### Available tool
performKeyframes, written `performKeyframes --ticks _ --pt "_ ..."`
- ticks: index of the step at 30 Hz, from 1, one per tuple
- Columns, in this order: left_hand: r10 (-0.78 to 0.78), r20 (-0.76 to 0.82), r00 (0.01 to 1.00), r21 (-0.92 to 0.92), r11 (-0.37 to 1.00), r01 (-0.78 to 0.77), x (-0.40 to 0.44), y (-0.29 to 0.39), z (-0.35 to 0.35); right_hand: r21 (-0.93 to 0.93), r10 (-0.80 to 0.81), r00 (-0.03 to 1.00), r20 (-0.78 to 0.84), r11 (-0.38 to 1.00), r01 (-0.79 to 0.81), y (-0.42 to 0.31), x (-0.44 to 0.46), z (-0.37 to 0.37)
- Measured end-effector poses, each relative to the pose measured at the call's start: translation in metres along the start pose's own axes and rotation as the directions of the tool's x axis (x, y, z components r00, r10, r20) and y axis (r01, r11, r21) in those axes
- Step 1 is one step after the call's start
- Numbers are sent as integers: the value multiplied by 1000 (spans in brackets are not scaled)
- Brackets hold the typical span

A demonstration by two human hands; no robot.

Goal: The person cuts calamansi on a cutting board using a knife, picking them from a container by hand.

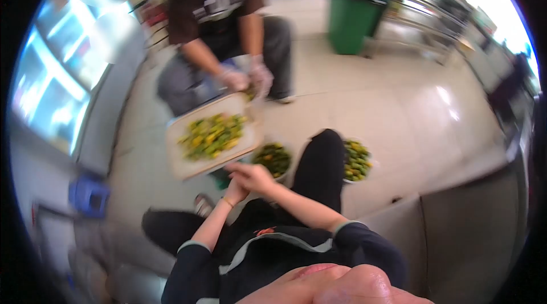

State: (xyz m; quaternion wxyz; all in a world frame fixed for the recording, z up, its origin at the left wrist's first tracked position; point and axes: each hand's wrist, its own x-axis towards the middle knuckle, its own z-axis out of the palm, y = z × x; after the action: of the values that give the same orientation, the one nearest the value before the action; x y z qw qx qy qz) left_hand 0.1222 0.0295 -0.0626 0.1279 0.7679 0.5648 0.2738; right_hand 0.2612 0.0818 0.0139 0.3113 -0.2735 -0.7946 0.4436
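Observation:
My left hand [237,191] and my right hand [254,178] are together in front of my lap, close to the lower edge of a pale rectangular tray [178,162]. Their fingers look closed, and blur hides what they hold, if anything. A heap of green and yellow vegetable pieces [211,137] lies on the tray. Just beyond my right hand stands a round container [288,174] of darker green pieces [273,158]. To the right of my knee is another container of green and yellow pieces [357,160].
Across the tray sits a person [219,13] in a dark shirt, with gloved hands [248,79] at its far edge. A green bin [348,16] and a metal rack [427,13] stand behind. A blue stool [89,196] is at left, on the tiled floor [399,99].

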Motion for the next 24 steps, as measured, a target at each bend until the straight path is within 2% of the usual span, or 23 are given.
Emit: performKeyframes --ticks 1,2,3,4,6,9,12,13,14,16,18,20,23,24 --pt "-121 54 991 -118 985 126 -9 14 -40 82 73 997 12 994 -73 -15 -1 -7" --pt "-227 107 968 -234 941 246 -12 29 -78 21 49 997 -66 999 -48 -11 0 0" --pt "-282 23 959 -257 925 278 -22 20 -100 66 49 996 -75 997 -44 -21 1 -1" --pt "-321 -61 945 -284 913 292 -33 8 -118 71 -75 982 -174 994 88 -7 2 13" --pt "-516 -386 764 -298 854 426 -44 -14 -139 101 66 995 -79 993 -58 -29 5 10" --pt "-541 -697 471 -341 827 447 -52 -53 -147 79 49 998 -31 996 -46 -31 8 26" --pt "-574 -727 376 -374 791 484 -56 -74 -137 -17 78 997 17 997 -78 -41 9 33" --pt "-526 -761 381 -253 780 572 -60 -81 -132 -63 41 999 6 997 -40 -41 10 38" --pt "-521 -767 374 -257 784 566 -63 -89 -127 -111 0 1000 -1 994 0 -38 12 44" --pt "-503 -786 359 -251 791 559 -66 -97 -125 -170 41 998 45 985 -32 -41 18 50" --pt "-524 -774 355 -282 787 548 -68 -94 -127 -196 46 999 5 980 -44 -45 22 52" --pt "-548 -758 354 -300 775 556 -68 -84 -133 -202 87 996 -11 975 -88 -38 28 51" --pt "-638 -704 312 -466 746 476 -59 -87 -128 -129 126 992 -12 984 -127 -48 30 46" --pt "-587 -737 337 -406 781 474 -56 -88 -124 -90 137 991 -7 986 -137 -54 29 44"
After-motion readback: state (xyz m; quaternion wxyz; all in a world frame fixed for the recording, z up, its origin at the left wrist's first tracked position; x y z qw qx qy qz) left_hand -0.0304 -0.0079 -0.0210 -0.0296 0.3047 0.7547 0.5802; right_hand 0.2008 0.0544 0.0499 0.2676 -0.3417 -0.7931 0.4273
